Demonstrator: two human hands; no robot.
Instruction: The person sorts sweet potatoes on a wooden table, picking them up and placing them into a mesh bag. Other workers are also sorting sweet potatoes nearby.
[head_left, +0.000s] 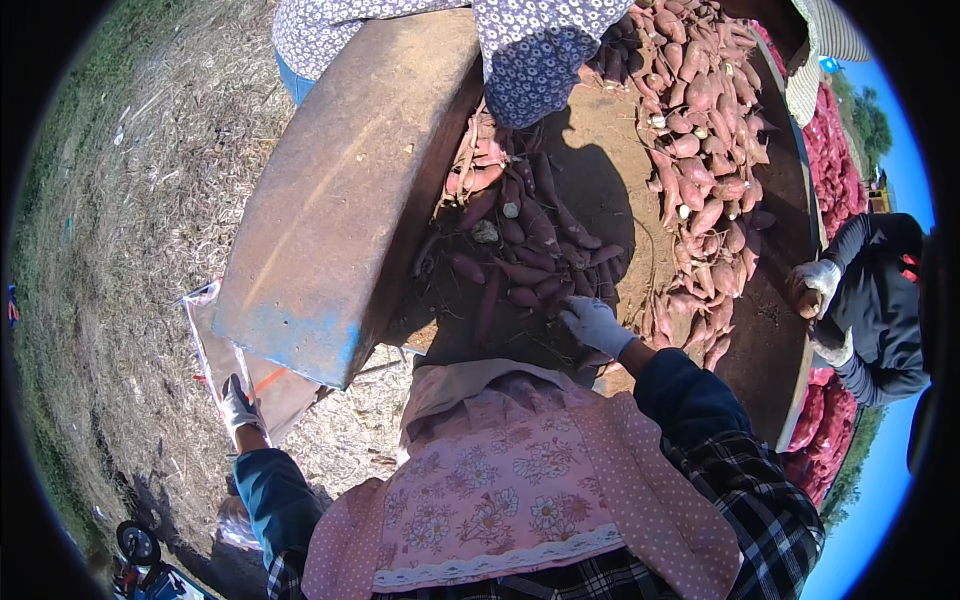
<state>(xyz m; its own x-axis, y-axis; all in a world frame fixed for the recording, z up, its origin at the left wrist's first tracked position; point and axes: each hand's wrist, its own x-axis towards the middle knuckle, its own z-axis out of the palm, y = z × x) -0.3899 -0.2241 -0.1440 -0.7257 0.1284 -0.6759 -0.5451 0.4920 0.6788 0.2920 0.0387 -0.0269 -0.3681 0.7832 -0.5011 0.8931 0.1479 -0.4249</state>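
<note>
My right hand (598, 327), in a white glove, reaches down to a shaded pile of sweet potatoes (525, 255) on a brown, soil-covered surface. Its fingertips meet the lower edge of the pile; whether they grip a root is hidden. Out to the left, my left hand (240, 411), gloved in white with dark fingertips, is at the edge of a brown plastic-lined bag or sheet (283, 386) with an orange-red stripe. Whether the fingers close on that edge cannot be made out. Between my hands stands a rusty metal panel (352, 195) with worn blue paint at its near corner.
A long heap of sweet potatoes (705, 150) lies right of the pile, inside a raised side wall (795, 300). Beyond it a person (874, 315) in gloves holds a root, near filled red mesh sacks (832, 165). Another person's floral sleeve (536, 60) overhangs the top. Dry straw (165, 262) covers the left ground.
</note>
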